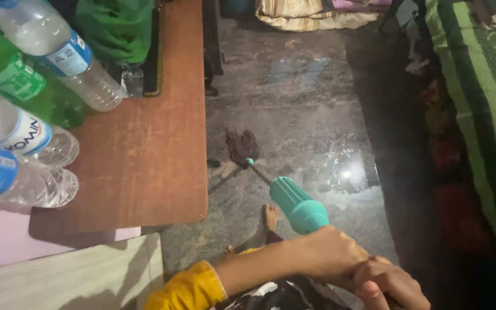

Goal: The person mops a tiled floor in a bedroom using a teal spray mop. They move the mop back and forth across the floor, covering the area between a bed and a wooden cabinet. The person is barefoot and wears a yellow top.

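1. A teal mop handle (297, 205) is gripped by the left hand (331, 252), which is closed around its near end.
2. The right hand (388, 284) is placed just beside the left hand, touching it; what its fingers hold cannot be told.
3. The handle is stretched away from the hands, down to a dark mop head (241, 144) on the stone floor (305, 97).
4. A bare foot (270, 217) is seen below the handle.
5. Bottles (24, 115) are laid on a brown table (144, 161), far left of the hands.
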